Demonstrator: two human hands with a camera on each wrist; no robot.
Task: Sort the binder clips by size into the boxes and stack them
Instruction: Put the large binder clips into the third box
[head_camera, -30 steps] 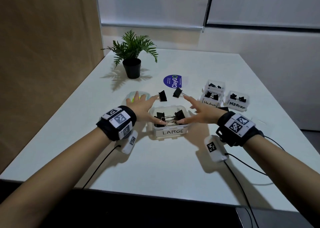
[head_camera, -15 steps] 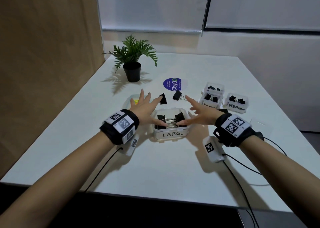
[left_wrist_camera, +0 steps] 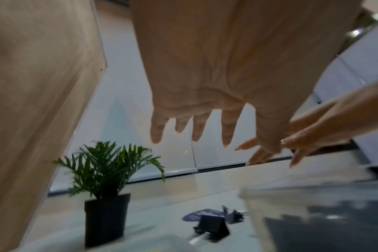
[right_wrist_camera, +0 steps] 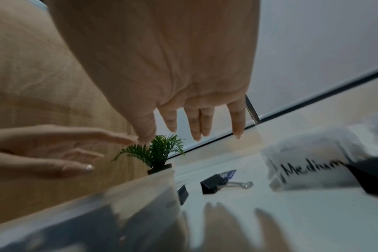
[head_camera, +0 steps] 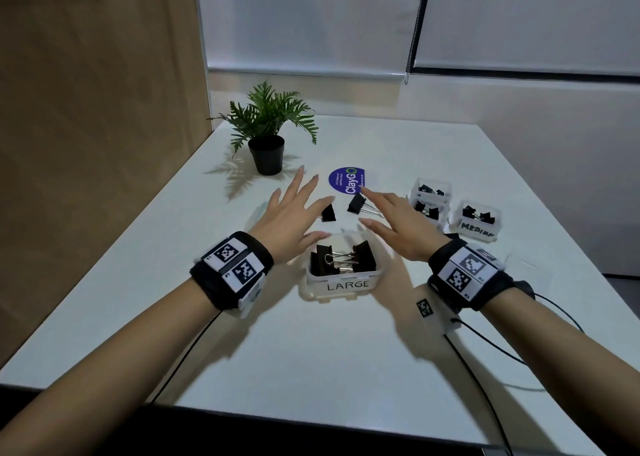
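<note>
Both hands, the left hand (head_camera: 294, 221) and right hand (head_camera: 398, 227), are hovering spread and empty over two loose clips (head_camera: 356, 203); each should be pinching one clip's black body, then dropping it into the LARGE box (head_camera: 343, 284).

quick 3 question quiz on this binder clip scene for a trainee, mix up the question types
1. True or false: the left hand is gripping a binder clip.
2. How many loose clips lie on the table beyond the LARGE box? A) none B) two C) five
3. Fill in: the potted plant stands at the table's far ____ side.

Key:
1. False; both it and the right hand are spread open, holding nothing.
2. B; one clip nearer the left fingers, another by the right.
3. Left.
</note>
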